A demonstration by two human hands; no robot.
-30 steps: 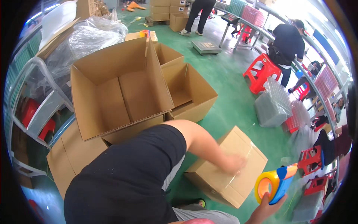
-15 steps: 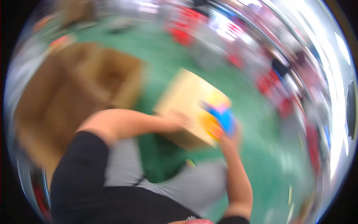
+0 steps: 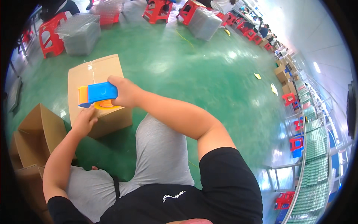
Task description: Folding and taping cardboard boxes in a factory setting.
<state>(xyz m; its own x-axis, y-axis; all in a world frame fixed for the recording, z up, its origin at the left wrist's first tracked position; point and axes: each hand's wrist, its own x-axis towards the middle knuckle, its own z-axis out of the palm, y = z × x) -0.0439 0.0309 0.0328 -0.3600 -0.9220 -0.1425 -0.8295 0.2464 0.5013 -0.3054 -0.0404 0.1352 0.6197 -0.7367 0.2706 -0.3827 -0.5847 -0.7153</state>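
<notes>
A closed cardboard box [image 3: 80, 72] stands on the green floor in front of me, with a shiny strip of tape along its top seam. My right hand [image 3: 125, 91] grips a blue and orange tape dispenser [image 3: 102, 91] and holds it over the near part of the box top. A yellow-orange round part shows below the dispenser's blue body. My left hand [image 3: 84, 121] is at the box's near edge, fingers apart, the index finger reaching up to the dispenser's lower side. Whether that fingertip touches the dispenser or the box I cannot tell.
An open cardboard box [image 3: 41, 130] stands at my left. Farther off are red stools [image 3: 158, 11], grey bins wrapped in plastic [image 3: 205, 24] and seated people. Long racks [image 3: 313, 160] run along the right. Yellow scraps [image 3: 257, 76] lie on the floor.
The view has swung right and steadied, so the boxes sit farther left. My right hand has brought the tape dispenser from the box's right side across its top. My left hand now reaches the near edge.
</notes>
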